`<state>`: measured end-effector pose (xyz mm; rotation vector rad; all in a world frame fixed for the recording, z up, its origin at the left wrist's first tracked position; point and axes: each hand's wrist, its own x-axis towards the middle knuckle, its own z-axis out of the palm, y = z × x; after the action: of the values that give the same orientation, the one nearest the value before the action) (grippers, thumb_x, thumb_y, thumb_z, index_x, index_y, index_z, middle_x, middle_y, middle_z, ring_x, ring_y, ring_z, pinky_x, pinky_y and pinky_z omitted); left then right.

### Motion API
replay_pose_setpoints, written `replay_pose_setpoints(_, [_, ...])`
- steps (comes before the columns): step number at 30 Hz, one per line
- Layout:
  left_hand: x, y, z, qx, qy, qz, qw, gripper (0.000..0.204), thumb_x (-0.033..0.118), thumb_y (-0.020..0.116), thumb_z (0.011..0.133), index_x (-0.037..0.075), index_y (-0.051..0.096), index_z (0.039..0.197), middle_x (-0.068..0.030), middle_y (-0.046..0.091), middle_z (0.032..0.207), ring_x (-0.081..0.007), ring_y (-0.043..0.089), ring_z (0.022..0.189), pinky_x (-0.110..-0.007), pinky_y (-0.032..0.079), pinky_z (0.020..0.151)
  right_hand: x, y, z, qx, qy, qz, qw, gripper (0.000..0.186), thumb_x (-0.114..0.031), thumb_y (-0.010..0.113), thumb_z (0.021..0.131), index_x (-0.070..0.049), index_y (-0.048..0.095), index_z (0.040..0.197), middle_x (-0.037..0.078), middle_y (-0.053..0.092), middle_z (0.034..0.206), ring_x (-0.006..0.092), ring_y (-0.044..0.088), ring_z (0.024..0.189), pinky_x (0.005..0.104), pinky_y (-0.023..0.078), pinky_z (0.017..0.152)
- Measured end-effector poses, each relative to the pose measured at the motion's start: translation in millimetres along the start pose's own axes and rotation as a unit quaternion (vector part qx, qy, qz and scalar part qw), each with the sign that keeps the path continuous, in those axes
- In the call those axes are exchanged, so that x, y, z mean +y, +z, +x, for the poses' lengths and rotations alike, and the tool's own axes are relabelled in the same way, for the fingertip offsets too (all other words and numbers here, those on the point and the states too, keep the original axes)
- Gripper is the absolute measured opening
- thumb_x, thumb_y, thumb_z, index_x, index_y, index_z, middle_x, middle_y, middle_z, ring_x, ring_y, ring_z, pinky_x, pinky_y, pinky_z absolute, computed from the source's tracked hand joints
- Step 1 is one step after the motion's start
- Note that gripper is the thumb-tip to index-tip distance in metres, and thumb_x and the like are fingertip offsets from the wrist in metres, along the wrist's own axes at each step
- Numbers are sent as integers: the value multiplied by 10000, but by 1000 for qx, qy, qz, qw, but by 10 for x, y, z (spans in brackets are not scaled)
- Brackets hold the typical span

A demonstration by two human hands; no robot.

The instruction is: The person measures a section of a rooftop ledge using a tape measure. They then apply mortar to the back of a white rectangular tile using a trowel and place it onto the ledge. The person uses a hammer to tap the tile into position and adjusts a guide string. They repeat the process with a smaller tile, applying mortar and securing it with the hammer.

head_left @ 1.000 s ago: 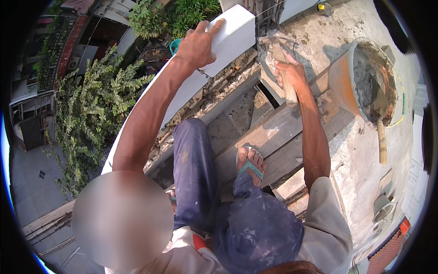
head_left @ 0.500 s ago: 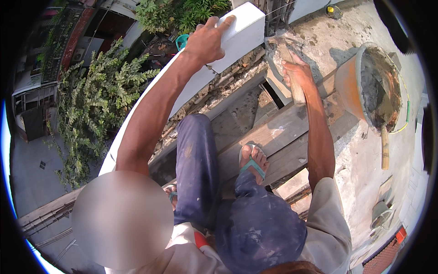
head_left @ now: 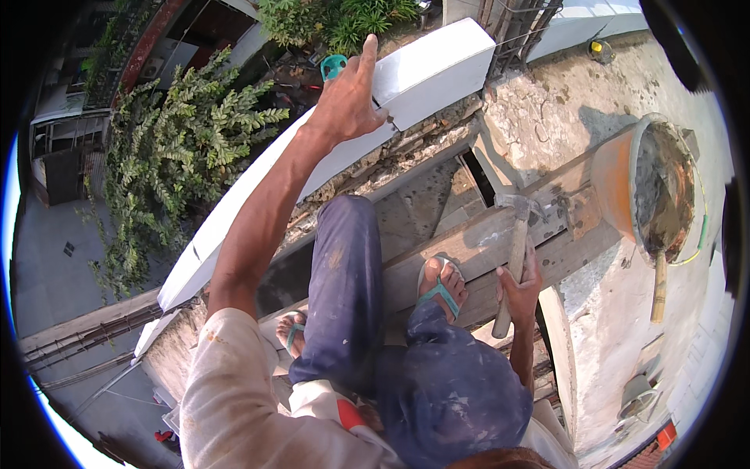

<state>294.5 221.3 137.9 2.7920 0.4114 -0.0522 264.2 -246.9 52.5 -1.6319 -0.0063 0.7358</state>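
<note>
A hammer (head_left: pixel 519 242) with a wooden handle and a grey metal head is in my right hand (head_left: pixel 519 293). Its head is up and away from me, above the wooden planks, apart from the wall. My left hand (head_left: pixel 344 102) lies across the top of the low white block wall, at the joint beside the end block (head_left: pixel 437 74). Its fingers are spread, one stretched out and the thumb toward the near face. A narrow dark gap shows at that joint, partly hidden by the hand. Rough mortar and brick run beneath the white blocks.
An orange-brown bucket (head_left: pixel 613 180) of grey mortar stands at the right, with a wooden-handled trowel (head_left: pixel 658 289) in it. My sandalled feet (head_left: pixel 443 289) are on planks (head_left: pixel 476 242), with an opening between planks and wall. Leafy branches (head_left: pixel 187 133) grow beyond the wall.
My right hand has drawn the hammer back toward me, away from the wall's end. My left hand has slid back from the end block's top to the joint, and the view has shifted.
</note>
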Motion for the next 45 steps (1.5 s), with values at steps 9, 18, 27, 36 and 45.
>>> replay_pose_setpoints(9, [114, -16, -360, 94, -13, 52, 994, 1259, 402, 893, 818, 163, 54, 1726, -208, 312, 1673, -395, 302, 1570, -663, 157, 1304, 729, -1, -678, 92, -2, -235, 968, 848, -197, 843, 866, 83, 410, 1539, 246, 643, 1285, 358, 661, 1153, 445, 544, 959])
replay_pose_setpoints(18, [-349, 67, -713, 38, 65, 159, 984, 1064, 778, 671, 861, 242, 295, 1699, -13, 299, 1754, -322, 197, 1633, -639, 90, 1326, 65, 258, -761, 84, 150, -28, 985, 748, -88, 728, 933, 80, 382, 1574, 222, 646, 1200, 338, 671, 1059, 429, 560, 922])
replay_pose_setpoints(27, [-358, 54, -665, 31, 90, 153, 984, 1057, 745, 716, 845, 275, 301, 1696, 16, 293, 1758, -304, 215, 1631, -626, 86, 1330, -916, 550, 307, 14, -292, -347, 891, 724, 24, 709, 923, 44, 428, 1590, 284, 587, 1491, 413, 626, 1335, 442, 518, 1088])
replay_pose_setpoints(36, [-385, 48, -642, 34, 101, 129, 986, 1043, 691, 762, 853, 252, 320, 1690, -1, 308, 1754, -300, 254, 1618, -615, 104, 1329, -1929, 1255, 1306, -56, -371, -446, 812, 752, 21, 713, 911, -205, 496, 1595, 238, 696, 1201, 464, 701, 1085, 497, 589, 904])
replay_pose_setpoints(45, [-398, 25, -619, 19, 101, 121, 987, 1103, 814, 690, 813, 242, 332, 1685, -10, 315, 1750, -307, 225, 1629, -642, 97, 1324, -1845, 1177, 1273, -59, -378, -399, 833, 795, -2, 719, 914, -257, 458, 1620, 238, 686, 1268, 466, 700, 1094, 492, 594, 910])
